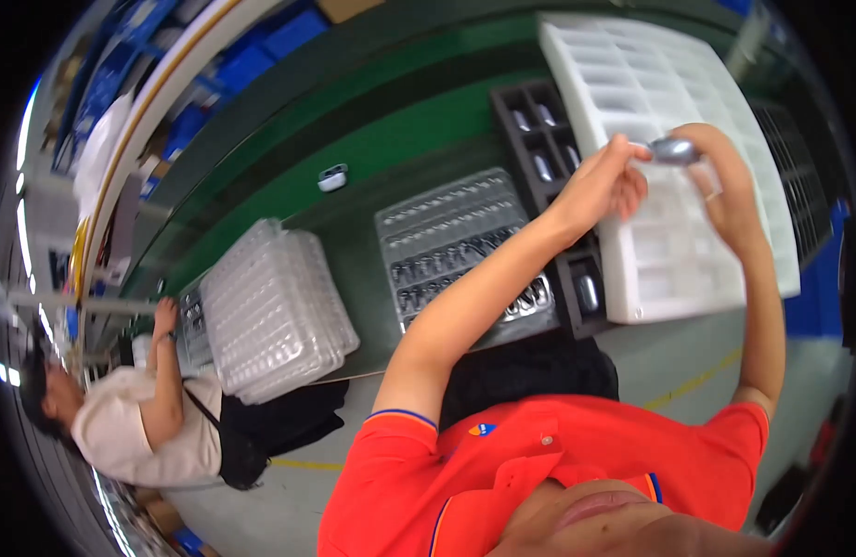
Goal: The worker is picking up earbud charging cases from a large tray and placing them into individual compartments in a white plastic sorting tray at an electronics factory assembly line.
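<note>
My right hand holds a glossy grey oval piece by its right end, above a white foam tray with many compartments. At the left end of that piece, my left hand is closed in a pinch of thumb and forefinger. A small pale bit shows at its fingertips, too small to name. Beneath my left forearm, a dark compartment tray carries similar shiny oval pieces. Left of it lies a clear plastic tray with rows of small dark shiny parts, partly hidden by my forearm.
Stacked clear plastic trays stand on the green bench at left. A small white case lies farther back. A co-worker in a light shirt is at the bench's left end. Blue bins fill the far shelves.
</note>
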The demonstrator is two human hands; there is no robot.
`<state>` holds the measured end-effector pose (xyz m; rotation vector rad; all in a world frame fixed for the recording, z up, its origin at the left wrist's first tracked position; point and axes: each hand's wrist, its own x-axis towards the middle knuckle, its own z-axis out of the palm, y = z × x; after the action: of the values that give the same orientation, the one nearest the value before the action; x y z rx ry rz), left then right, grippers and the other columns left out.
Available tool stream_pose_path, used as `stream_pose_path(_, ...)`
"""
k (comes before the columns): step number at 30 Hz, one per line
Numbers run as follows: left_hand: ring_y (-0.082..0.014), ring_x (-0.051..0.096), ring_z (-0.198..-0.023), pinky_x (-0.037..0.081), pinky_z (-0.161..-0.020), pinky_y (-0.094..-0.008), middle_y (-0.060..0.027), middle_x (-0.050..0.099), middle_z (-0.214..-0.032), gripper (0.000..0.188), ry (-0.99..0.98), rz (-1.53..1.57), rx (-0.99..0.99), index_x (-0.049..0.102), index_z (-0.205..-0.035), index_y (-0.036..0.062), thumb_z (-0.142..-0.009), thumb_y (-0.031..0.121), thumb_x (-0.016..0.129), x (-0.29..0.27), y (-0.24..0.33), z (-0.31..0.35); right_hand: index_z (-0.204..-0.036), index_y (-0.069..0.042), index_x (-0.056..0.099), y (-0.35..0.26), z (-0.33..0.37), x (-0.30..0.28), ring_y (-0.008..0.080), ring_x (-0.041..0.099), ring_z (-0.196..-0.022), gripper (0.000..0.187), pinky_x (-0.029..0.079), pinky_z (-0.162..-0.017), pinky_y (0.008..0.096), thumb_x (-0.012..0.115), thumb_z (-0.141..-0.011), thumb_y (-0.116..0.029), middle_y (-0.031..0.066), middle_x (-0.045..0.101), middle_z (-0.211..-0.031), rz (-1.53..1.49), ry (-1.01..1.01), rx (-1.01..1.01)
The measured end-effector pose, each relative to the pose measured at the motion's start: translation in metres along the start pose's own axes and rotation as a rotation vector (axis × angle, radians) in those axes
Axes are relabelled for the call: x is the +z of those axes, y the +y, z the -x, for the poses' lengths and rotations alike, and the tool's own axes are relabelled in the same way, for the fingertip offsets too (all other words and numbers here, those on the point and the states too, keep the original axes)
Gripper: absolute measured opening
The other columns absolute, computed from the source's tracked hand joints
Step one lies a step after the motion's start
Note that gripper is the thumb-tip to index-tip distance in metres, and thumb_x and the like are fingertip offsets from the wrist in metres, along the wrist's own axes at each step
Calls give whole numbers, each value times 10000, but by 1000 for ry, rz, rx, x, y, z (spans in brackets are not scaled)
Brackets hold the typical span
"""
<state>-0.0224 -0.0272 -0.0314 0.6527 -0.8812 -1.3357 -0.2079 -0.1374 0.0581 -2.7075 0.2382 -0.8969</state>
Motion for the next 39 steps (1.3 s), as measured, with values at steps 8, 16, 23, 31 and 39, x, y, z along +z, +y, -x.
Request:
stream_pose_path(8,-130,590,-847,492,-689,-260,-84,581,-1125,479,129,107,34,434,-1337,31,-973,235,670,18,12,117,-1305,-31,604,-99,29,56,241,604,-1115,590,501,-915,360,752,-779,-252,142,590,-1282,-635,-50,222)
stream_pose_path(16,-178,647,-1042,537,-935,-345,-108,651,-1124,403,327,111,115,501,-1245,-24,-939,141,706,-9,21,188,-1322,-18,492,-143,18,134,118,610,-940,423,521,-760,245,602,-918,40,66,623,-1065,-1202,101,667)
stream_pose_path(23,-154,631,-1055,520,-928,-309,-85,627,-1139,342,500,-42,208,518,-1178,-14,-897,20,709,-12,21,214,-1015,-4,672,-155,-2,147,144,561,-848,228,462,-740,269,735,-805,-65,86,591,-954,-386,141,9)
stream_pose_path(31,-219,673,-758,550,-654,-328,-107,651,-975,390,526,-1180,245,564,-1114,48,-800,67,795,-21,15,232,-962,-15,678,-158,19,159,109,510,-714,215,429,-634,244,776,-777,-62,28,548,-838,-691,-331,478)
stream_pose_path(39,-177,638,-771,535,-704,-326,-87,643,-966,399,666,-1033,14,578,-1173,42,-826,90,767,-50,19,237,-1027,-14,685,-131,26,175,141,601,-811,164,481,-722,263,689,-864,-32,68,627,-941,-379,-4,508)
